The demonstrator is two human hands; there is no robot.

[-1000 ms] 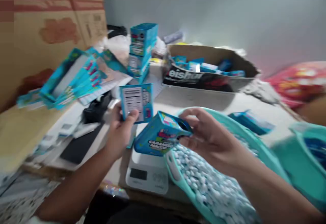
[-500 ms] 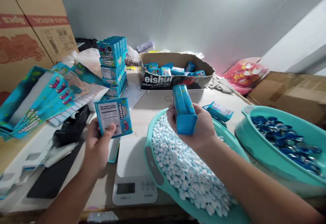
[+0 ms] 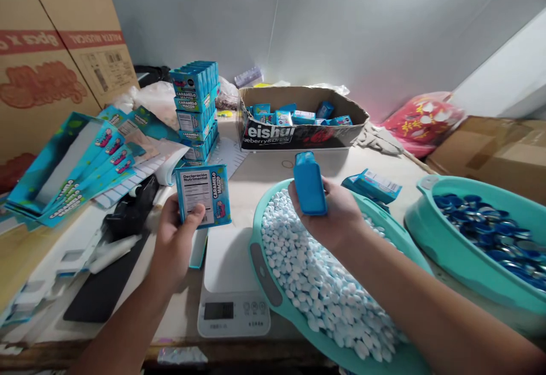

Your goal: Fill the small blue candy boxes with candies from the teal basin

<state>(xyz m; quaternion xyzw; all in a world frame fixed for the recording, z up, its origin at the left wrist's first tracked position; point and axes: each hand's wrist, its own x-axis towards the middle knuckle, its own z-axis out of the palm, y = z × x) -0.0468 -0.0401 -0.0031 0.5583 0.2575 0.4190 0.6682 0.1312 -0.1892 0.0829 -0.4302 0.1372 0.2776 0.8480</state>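
My left hand grips a small blue candy box with its nutrition label facing me, held above the left side of a white scale. My right hand is closed round a second blue box, held end-on over a teal tub full of small white candies. Another blue box lies on the table behind the tub.
A stack of blue boxes stands at the back. A cardboard tray holds more boxes. Flat blue carton blanks lie at left, a large cardboard box behind them. A second teal tub at right holds blue discs.
The view has swung and steadied. My right hand turned its box from sideways to end-on over the candies. The left hand kept its box upright and shifted slightly right.
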